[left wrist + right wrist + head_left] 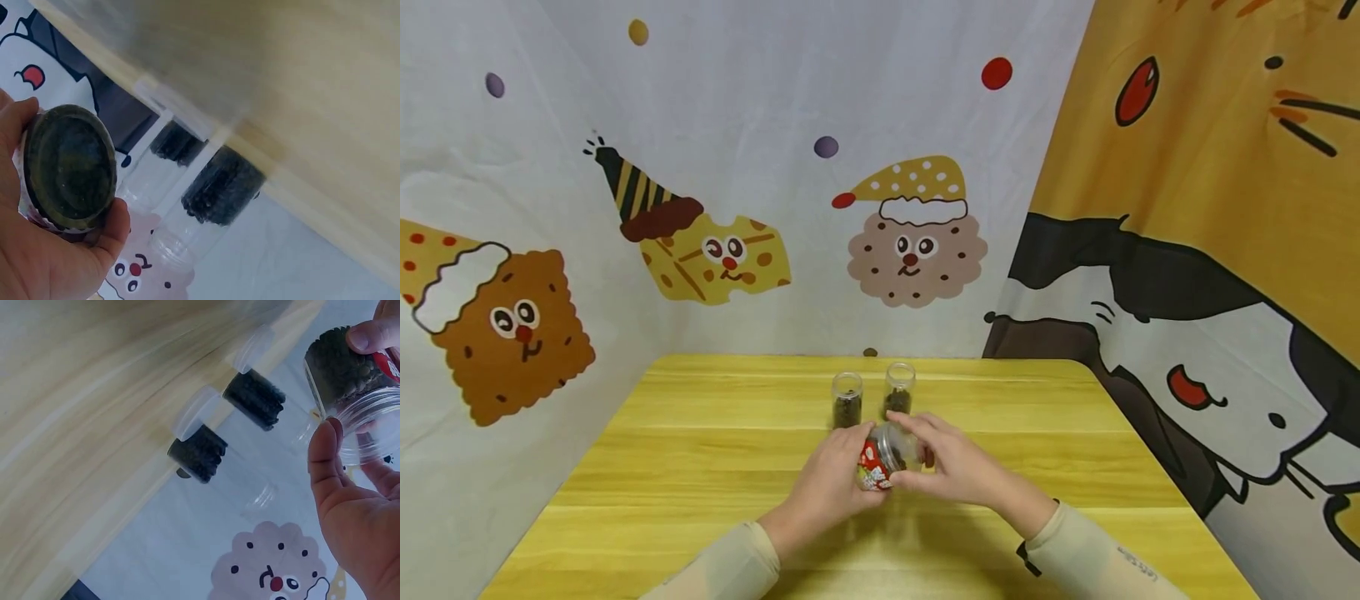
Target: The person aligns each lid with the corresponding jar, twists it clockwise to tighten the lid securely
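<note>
My left hand (838, 475) grips a clear jar (872, 468) with a red patterned label and dark granular pieces inside, held tilted above the table. In the left wrist view the base of that jar (72, 165) faces the camera. At its mouth end, the fingers of my right hand (955, 462) curl round a clear lid (914, 448); I cannot tell whether lid and rim touch. The right wrist view has the right hand (362, 540) close to the jar's ridged clear neck (375, 415).
Beyond the hands, two clear jars, one left (847, 407) and one right (898, 392), stand upright, partly filled with dark pieces. Clear lids (197, 412) lie by their bases. The wooden table (715, 475) meets a cartoon-printed curtain (745, 100) at the back.
</note>
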`<state>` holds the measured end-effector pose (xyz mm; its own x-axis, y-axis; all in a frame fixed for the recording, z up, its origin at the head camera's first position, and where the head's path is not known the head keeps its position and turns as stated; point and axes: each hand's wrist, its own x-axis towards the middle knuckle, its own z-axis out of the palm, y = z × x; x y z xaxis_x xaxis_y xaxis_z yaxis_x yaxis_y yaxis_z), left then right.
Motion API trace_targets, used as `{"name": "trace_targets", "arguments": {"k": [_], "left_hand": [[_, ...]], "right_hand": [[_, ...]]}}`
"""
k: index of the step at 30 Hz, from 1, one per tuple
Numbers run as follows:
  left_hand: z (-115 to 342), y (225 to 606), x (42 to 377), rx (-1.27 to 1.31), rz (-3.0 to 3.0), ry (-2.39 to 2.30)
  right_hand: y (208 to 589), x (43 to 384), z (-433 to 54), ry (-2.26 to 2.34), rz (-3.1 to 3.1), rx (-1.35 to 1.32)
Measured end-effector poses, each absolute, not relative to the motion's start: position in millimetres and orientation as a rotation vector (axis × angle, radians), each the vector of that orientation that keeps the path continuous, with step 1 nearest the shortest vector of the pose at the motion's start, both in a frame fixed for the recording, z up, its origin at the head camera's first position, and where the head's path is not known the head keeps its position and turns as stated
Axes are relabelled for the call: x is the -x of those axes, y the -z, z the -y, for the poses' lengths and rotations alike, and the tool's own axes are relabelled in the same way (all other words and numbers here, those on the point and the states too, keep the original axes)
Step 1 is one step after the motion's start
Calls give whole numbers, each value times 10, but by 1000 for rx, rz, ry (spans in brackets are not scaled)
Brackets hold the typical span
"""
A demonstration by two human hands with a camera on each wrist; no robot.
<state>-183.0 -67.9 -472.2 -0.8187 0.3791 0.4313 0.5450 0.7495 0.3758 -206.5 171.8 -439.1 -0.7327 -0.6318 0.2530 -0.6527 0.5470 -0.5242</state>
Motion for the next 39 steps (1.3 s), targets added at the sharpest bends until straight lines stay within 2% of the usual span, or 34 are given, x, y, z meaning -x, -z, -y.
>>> {"name": "trace_targets", "arguments": {"k": [18,39], "left_hand": [[621,4853,1833,671,2459,538],[529,4873,1829,605,2682,902]], "right_hand": [[4460,2028,-1576,-1147,2829,-896],[4471,1963,-1588,-1049,2830,-809]]}}
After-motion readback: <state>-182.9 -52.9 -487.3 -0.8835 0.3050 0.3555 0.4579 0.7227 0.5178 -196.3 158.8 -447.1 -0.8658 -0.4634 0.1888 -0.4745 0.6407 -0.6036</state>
